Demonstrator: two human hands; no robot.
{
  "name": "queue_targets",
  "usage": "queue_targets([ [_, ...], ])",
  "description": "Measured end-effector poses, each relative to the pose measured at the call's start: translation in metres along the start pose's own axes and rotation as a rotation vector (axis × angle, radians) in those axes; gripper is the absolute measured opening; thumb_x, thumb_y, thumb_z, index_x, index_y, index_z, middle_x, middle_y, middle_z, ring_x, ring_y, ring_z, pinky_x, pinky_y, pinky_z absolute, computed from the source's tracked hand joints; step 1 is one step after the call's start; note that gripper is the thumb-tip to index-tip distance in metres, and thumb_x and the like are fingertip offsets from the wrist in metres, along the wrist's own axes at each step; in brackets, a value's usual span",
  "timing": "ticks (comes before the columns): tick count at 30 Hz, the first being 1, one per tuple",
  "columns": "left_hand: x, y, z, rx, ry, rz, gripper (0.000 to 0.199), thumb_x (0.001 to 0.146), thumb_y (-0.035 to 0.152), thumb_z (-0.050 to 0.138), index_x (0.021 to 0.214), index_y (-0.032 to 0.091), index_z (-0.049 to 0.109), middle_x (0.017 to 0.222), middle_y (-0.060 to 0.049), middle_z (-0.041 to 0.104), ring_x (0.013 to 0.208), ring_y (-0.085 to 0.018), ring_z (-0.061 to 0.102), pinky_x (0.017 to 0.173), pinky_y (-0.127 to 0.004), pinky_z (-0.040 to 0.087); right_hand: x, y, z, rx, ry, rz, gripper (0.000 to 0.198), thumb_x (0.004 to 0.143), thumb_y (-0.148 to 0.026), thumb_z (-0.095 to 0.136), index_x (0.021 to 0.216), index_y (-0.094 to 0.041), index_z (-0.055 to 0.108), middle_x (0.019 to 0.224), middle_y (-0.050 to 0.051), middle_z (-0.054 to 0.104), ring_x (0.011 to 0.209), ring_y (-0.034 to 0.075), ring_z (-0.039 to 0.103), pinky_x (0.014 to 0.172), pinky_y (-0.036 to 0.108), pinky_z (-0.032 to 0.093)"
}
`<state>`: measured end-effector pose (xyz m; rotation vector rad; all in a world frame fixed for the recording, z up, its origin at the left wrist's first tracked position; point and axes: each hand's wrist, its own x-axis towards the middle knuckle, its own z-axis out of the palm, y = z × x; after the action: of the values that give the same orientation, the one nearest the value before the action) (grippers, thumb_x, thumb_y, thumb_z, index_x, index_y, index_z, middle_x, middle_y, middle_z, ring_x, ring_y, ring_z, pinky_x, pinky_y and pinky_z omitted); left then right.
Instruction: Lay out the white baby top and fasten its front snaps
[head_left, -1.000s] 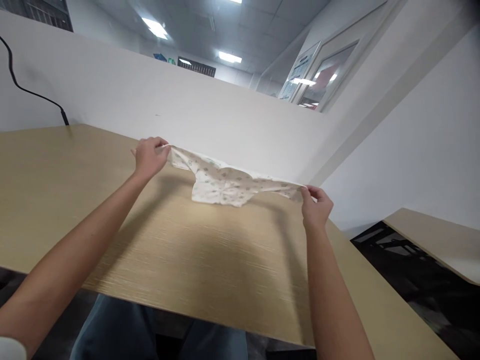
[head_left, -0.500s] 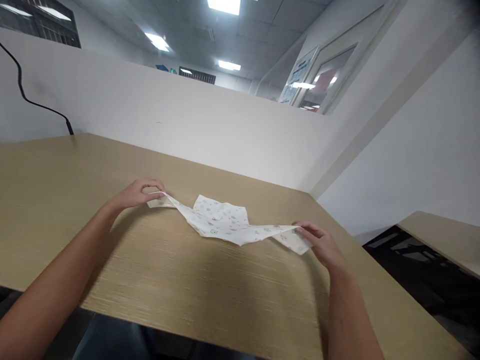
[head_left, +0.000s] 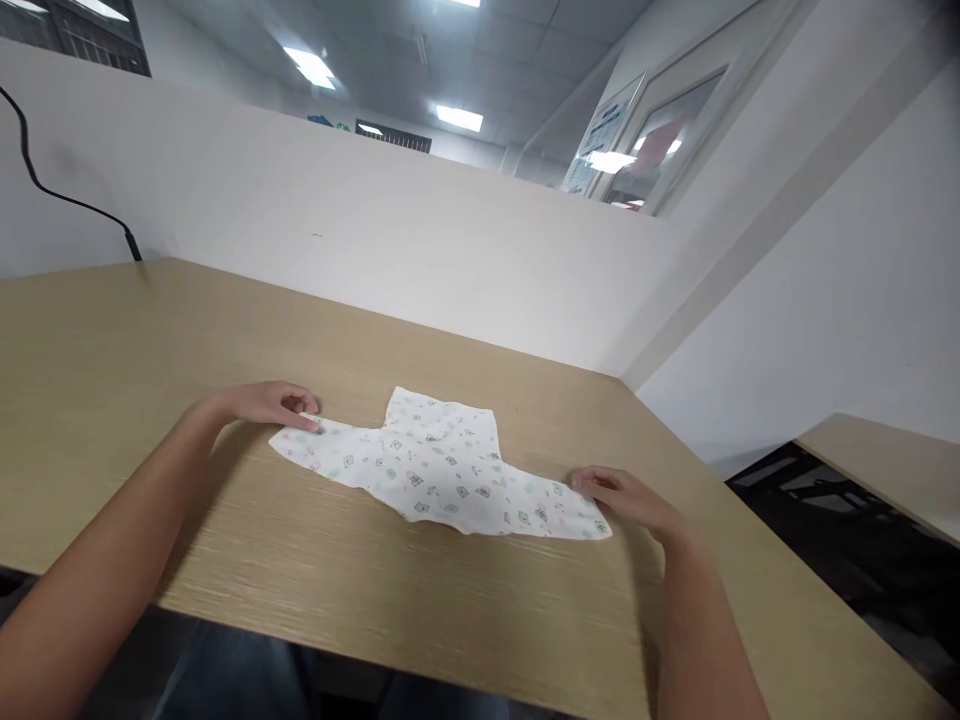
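White printed shirt: laid flat on tabletop between front and back edges, long axis roughly parallel to front edge. One sleeve met by left hand, the other by right hand; fingers curled, any pinch indeterminable.

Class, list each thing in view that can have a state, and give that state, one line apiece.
Patterned white garment: spread out on the table
Left hand: curled at the left-side sleeve; grip unclear
Right hand: fingers bent at the right-side sleeve; grip unclear
Black cable: bent, in front of the white partition
Ceiling lights: lit
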<state>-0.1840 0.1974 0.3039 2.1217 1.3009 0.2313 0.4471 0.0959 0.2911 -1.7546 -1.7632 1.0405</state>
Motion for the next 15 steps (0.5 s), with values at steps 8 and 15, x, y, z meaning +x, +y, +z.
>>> queue_targets([
  [8,0.008,-0.002,0.008,0.074,-0.037,0.004,0.047,0.063,0.060,0.074,0.088,0.021,0.066,0.089,-0.004,0.065,0.083,-0.023,0.058,0.069,-0.026,0.043,0.010,0.012,0.003,-0.072,-0.018,-0.026,0.045,0.069,-0.060,0.079,0.080,-0.017,0.070,0.073,0.001,0.058,0.070,0.016,0.048,0.063,0.029,0.038],
  [15,0.000,0.012,0.003,0.012,0.034,0.057,0.051,0.080,0.063,0.060,0.104,0.019,0.064,0.089,-0.003,0.059,0.076,-0.019,0.052,0.065,-0.025,0.040,0.005,-0.006,0.011,-0.080,0.131,-0.011,0.041,0.067,-0.055,0.073,0.068,-0.020,0.052,0.069,-0.001,0.051,0.067,0.014,0.043,0.060,0.027,0.035],
])
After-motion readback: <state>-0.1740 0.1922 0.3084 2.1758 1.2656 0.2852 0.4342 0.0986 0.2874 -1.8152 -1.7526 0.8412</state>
